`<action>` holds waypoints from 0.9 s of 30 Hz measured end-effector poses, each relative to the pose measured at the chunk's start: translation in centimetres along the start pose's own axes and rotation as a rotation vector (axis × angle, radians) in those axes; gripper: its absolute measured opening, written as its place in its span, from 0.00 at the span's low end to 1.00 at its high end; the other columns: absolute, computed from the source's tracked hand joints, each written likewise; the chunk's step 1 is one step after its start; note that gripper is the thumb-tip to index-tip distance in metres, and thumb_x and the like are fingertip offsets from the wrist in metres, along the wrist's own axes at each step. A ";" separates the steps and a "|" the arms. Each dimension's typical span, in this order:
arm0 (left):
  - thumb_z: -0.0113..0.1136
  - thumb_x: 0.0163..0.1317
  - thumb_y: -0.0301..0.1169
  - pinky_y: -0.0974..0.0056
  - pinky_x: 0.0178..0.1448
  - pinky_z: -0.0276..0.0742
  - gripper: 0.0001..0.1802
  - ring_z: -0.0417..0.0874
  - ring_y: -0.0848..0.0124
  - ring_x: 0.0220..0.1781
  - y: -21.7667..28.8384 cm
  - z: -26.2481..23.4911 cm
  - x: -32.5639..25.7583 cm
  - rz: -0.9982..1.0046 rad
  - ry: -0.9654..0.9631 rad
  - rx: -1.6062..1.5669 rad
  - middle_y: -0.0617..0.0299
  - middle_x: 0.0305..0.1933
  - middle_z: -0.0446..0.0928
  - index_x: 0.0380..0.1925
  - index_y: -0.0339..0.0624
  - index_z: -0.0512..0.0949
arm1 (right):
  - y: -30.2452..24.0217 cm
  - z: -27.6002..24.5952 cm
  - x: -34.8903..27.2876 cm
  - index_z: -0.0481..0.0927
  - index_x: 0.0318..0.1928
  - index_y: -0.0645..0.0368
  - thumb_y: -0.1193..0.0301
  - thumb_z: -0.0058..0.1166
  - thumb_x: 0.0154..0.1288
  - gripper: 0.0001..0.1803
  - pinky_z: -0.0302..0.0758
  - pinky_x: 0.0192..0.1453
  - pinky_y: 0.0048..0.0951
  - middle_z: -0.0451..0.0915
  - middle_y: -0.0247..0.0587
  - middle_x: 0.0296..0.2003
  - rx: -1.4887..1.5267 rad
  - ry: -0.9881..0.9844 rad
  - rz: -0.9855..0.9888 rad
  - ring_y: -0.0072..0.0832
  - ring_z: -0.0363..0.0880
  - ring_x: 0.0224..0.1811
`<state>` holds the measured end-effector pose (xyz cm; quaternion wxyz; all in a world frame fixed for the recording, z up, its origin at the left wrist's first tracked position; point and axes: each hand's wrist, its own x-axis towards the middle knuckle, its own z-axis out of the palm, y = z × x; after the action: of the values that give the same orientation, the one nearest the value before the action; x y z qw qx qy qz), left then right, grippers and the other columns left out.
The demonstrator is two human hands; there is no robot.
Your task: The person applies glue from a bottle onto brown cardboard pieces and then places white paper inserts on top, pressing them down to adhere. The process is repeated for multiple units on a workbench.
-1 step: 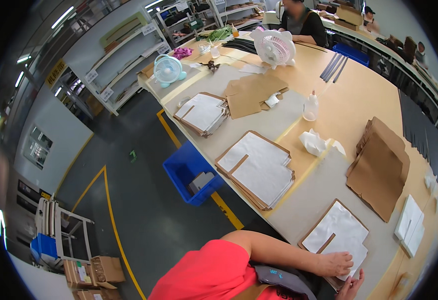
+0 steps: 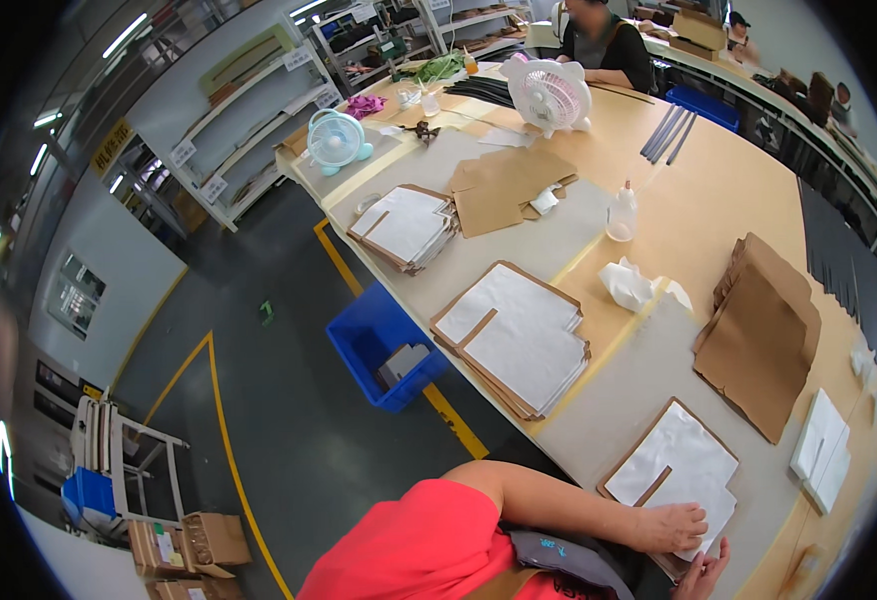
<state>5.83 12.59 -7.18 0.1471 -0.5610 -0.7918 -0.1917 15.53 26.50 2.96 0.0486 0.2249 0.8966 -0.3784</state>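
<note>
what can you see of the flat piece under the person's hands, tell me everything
The flat piece is a brown card panel covered with white sheet material, lying flat on the grey table mat near the table's front edge. A narrow brown strip crosses the white face diagonally, and a brown border shows along its upper left edges. The left hand rests palm down on its lower edge; the right hand touches the lower corner from below, fingers curled. It lies alone, apart from the similar stacks further up the table.

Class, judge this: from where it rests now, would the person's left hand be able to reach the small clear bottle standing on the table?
Probably not without leaning. The left hand rests on the nearest white sheet, while the bottle stands much farther up the table. Nothing blocks the way; it is only the distance.
</note>
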 end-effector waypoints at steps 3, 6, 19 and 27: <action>0.60 0.59 0.37 0.59 0.64 0.66 0.09 0.73 0.63 0.54 0.2 0.2 -0.4 -0.007 0.012 -0.018 0.63 0.45 0.75 0.35 0.46 0.81 | -0.2 0.2 -0.2 0.65 0.74 0.64 0.54 0.52 0.78 0.35 0.74 0.56 0.43 0.77 0.59 0.53 0.001 -0.005 -0.003 0.48 0.77 0.52; 0.59 0.59 0.36 0.59 0.64 0.66 0.08 0.73 0.63 0.54 0.4 -0.3 -0.8 -0.009 -0.010 -0.014 0.63 0.46 0.75 0.35 0.47 0.81 | 0.0 0.6 -0.5 0.65 0.73 0.64 0.53 0.52 0.78 0.35 0.73 0.57 0.44 0.77 0.59 0.54 -0.007 -0.005 -0.011 0.48 0.76 0.52; 0.58 0.58 0.32 0.54 0.70 0.69 0.23 0.75 0.56 0.62 -1.3 -2.7 -0.3 -0.031 -0.088 -0.168 0.51 0.54 0.76 0.54 0.35 0.78 | 2.3 1.4 1.2 0.68 0.71 0.56 0.71 0.55 0.74 0.27 0.73 0.36 0.27 0.81 0.38 0.33 0.138 0.123 -0.038 0.25 0.74 0.27; 0.58 0.58 0.24 0.56 0.75 0.67 0.28 0.70 0.58 0.68 -0.5 -5.8 1.1 -0.013 -0.228 -0.150 0.55 0.62 0.72 0.62 0.40 0.76 | 4.7 0.0 -0.8 0.68 0.70 0.60 0.73 0.56 0.74 0.27 0.72 0.33 0.21 0.81 0.32 0.33 0.308 0.240 0.109 0.15 0.71 0.23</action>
<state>5.11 10.65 -1.57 0.0124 -0.5837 -0.7902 -0.1863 18.30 29.10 0.07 -0.0731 0.3213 0.8141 -0.4783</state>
